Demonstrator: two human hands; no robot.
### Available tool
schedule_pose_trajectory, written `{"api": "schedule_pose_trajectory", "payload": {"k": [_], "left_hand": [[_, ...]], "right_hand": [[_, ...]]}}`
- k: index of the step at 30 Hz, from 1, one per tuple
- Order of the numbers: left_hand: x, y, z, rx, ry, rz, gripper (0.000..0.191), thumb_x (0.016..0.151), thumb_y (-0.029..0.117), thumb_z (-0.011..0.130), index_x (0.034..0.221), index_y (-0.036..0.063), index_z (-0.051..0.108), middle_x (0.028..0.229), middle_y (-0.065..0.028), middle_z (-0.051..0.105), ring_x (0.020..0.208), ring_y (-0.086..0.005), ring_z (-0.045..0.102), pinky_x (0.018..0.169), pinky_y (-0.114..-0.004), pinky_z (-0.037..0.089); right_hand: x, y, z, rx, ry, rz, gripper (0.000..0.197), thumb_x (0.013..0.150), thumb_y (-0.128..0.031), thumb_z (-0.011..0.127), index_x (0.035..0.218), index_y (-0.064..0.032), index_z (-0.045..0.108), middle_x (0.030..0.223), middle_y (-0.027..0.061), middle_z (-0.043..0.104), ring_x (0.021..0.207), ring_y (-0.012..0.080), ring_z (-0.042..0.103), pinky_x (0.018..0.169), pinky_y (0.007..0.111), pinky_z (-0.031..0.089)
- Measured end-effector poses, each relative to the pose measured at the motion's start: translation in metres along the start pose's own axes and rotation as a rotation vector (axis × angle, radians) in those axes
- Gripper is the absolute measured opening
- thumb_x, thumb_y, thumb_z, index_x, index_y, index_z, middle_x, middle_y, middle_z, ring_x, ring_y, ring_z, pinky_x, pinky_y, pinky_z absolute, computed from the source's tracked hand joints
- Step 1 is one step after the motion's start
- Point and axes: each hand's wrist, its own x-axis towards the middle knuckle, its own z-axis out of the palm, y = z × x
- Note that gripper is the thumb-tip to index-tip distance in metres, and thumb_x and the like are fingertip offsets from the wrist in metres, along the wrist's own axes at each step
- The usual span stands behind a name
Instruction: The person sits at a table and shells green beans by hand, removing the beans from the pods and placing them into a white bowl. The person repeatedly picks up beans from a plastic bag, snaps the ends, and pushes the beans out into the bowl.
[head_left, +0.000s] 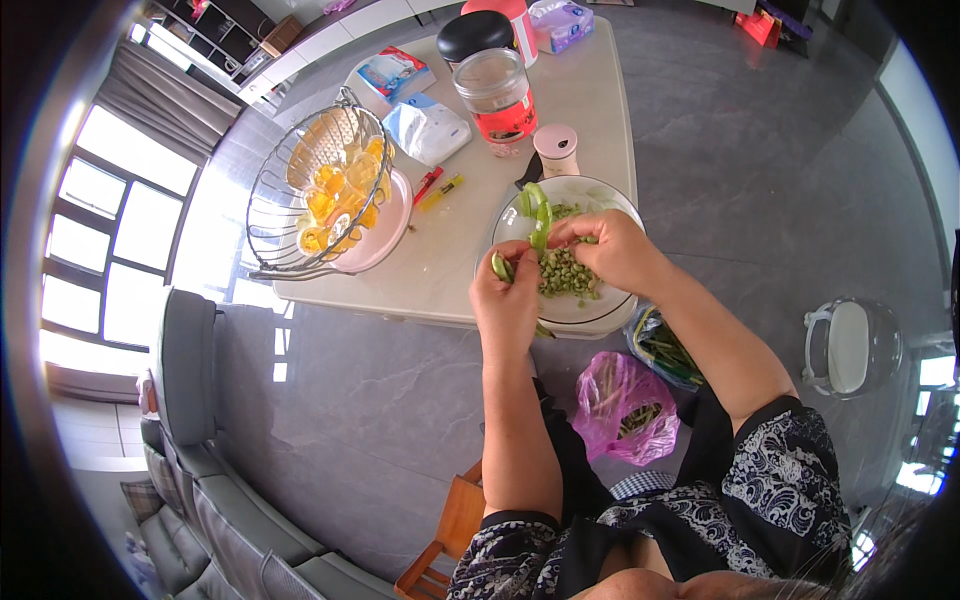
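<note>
Both hands are over a white plate with a dark rim (515, 306) at the table's near right corner. My left hand (508, 289) is closed around green bean pods (501, 267). My right hand (611, 247) has its fingertips at a long green pod (540, 219) that rises between the hands; its grip there is partly hidden. Another bit of green shows between its fingers. Below the fingers, small green beans and cut pieces (566, 276) lie heaped on the plate.
On the table (450, 259) stand a wire basket of yellow cups (341, 195), a clear jar (495, 97), a pink-lidded cup (556, 150), tissue packs (427, 127) and two lighters (440, 192). Below hang or lie a pink plastic bag (630, 405) and a clear bag of greens (664, 345).
</note>
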Motion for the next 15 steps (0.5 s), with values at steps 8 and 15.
{"api": "schedule_pose_trajectory", "payload": {"k": [8, 15], "left_hand": [[-0.002, 0.003, -0.009, -0.09, 0.058, 0.026, 0.008, 0.085, 0.008, 0.058, 0.091, 0.0023, 0.059, 0.063, 0.0002, 0.051, 0.047, -0.0022, 0.039, 0.04, -0.016, 0.028], [-0.005, 0.001, -0.016, -0.09, 0.011, 0.191, 0.009, 0.085, 0.004, 0.058, 0.093, 0.0019, 0.058, 0.068, 0.0006, 0.053, 0.052, -0.0021, 0.043, 0.041, -0.015, 0.03]], "right_hand": [[0.014, 0.0, -0.004, 0.024, 0.008, 0.029, 0.014, 0.08, -0.002, 0.055, 0.089, 0.0018, 0.064, 0.084, 0.0068, 0.065, 0.066, 0.0085, 0.059, 0.055, 0.02, 0.046], [0.016, -0.014, -0.008, 0.01, 0.017, 0.003, 0.018, 0.082, -0.017, 0.061, 0.088, -0.0003, 0.064, 0.071, 0.0033, 0.062, 0.057, 0.0078, 0.054, 0.047, 0.018, 0.041]]}}
